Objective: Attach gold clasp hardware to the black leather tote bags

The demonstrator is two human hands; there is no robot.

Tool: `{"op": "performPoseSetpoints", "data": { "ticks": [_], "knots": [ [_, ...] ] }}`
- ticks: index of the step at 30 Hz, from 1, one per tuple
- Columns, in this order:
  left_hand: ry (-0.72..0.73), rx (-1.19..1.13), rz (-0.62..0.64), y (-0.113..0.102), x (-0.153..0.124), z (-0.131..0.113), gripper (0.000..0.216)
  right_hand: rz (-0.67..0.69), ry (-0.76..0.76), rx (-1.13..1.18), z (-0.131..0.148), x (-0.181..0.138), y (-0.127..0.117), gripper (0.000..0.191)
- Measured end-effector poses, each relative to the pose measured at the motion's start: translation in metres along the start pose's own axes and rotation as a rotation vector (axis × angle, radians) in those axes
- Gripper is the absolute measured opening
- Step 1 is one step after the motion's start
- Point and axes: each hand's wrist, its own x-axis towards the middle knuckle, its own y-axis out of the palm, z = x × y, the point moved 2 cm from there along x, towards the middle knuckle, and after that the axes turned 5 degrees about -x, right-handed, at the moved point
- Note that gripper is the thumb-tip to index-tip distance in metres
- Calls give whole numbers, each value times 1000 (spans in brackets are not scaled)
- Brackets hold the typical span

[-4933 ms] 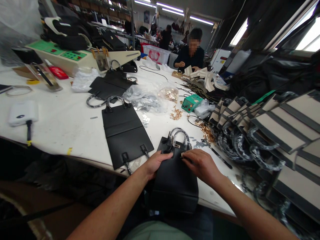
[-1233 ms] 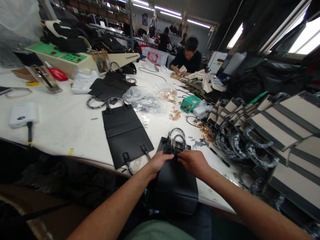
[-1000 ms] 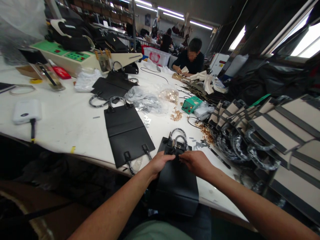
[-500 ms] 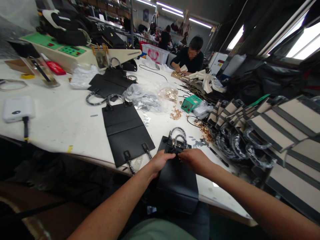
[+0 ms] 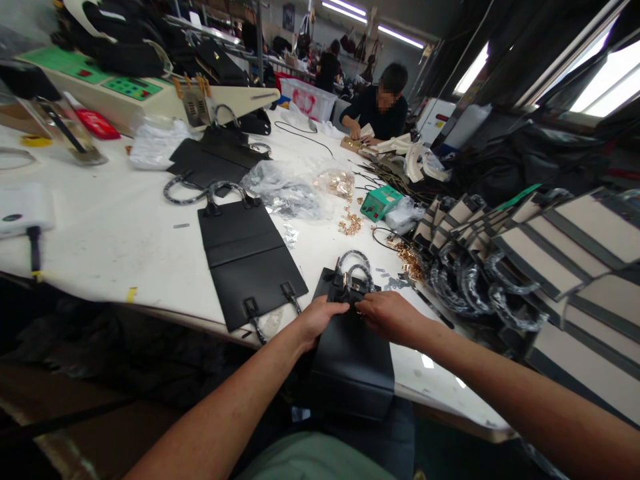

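Both hands at the top edge of a black bag

The left hand (image 5: 320, 319) and right hand (image 5: 387, 315) have fingers pinched on the black bag (image 5: 353, 360), which overhangs the table (image 5: 125, 233) edge; loosening that grip could likely let it slide off toward the lap.

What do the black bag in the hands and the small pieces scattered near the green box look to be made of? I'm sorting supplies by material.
The black bag looks like smooth leather or a leather-like sheet: matte with a soft sheen, holding flat stiff panels. Both the left hand and right hand grip its top. The scattered pieces look like gold-toned metal: shiny and yellowish, too small to tell more.
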Motion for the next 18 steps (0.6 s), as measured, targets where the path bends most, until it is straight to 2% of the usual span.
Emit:
{"op": "performPoseSetpoints", "data": {
  "ticks": [11,14,18],
  "knots": [
    [-24,-8,-30,1,0,-1,32,-31,-61,62,-8,3,4,12],
    [-27,6,-38,1,0,-1,30,-52,-47,144,-12,3,5,14],
    [-41,31,-44,1,1,-1,29,12,-110,291,-18,7,-2,16]
  ]
}}
